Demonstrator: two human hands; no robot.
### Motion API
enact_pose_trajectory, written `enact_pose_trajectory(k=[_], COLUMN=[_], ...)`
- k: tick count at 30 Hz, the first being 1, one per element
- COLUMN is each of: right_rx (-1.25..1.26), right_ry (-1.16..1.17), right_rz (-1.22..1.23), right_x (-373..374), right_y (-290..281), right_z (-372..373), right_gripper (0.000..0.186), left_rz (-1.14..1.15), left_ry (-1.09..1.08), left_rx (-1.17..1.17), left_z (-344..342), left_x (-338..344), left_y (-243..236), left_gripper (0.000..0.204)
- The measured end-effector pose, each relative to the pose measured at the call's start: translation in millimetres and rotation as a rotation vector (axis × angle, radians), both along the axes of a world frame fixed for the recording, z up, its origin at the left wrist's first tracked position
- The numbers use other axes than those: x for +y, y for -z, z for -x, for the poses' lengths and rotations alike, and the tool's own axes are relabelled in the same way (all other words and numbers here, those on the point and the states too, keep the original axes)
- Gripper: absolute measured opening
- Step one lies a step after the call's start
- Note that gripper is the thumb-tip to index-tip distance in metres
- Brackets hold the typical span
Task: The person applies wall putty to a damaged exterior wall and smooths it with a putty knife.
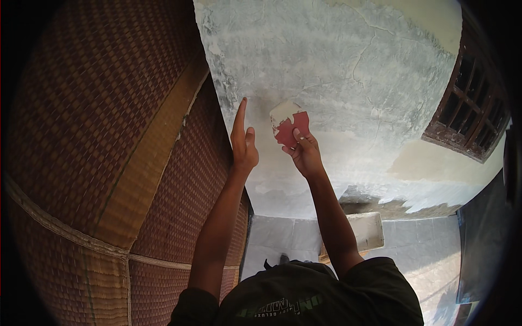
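My right hand (305, 155) pinches a flat, thin dull-red piece (286, 133) between thumb and fingers. A cream patch with a ragged border covers its upper left part; I cannot tell what kind of thing it is. Behind it stands a wall (326, 65) with a patchy grey-white coat and thin cracks. My left hand (244, 141) is raised near the wall's left edge, fingers stretched upward and thumb apart, holding nothing. Whether its fingers touch the wall cannot be told.
Left of the wall rises a brown woven-mat partition (109, 136) with pale seams. A dark wooden barred window (470, 98) is set at the right. Below, a box-like container (372, 231) stands on the grey tiled floor (285, 236) beside my right forearm.
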State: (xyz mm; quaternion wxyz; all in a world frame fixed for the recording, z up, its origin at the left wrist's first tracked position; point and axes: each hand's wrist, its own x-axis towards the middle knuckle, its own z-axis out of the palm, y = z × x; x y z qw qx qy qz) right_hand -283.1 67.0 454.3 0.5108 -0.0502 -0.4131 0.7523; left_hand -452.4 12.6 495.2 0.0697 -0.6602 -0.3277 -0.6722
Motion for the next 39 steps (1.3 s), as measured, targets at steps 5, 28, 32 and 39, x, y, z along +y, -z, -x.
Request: enact_pose_trajectory(k=[5, 28, 32, 39], right_rx=[-0.022, -0.131, -0.212, -0.497], right_ry=[-0.02, 0.326, 0.554, 1.529], right_rz=[-0.042, -0.31, -0.445, -1.498], right_x=[30.0, 71.7, 75.9, 87.8], right_y=[-13.3, -138.5, -167.5, -243.1], right_z=[18.0, 124.3, 144.9, 185.8], right_gripper=[0.026, 0.019, 0.019, 0.032], left_rz=[-0.034, -0.238, -0.221, -0.148], left_ry=[-0.032, 0.047, 0.034, 0.044], left_rx=[-0.018, -0.032, -0.036, -0.062], left_z=[19.9, 143.8, 158.4, 170.6], left_x=[26.8, 112.2, 121.0, 156.9], left_y=[-11.1, -92.9, -96.7, -85.6], left_gripper=[0.059, 0.066, 0.067, 0.07])
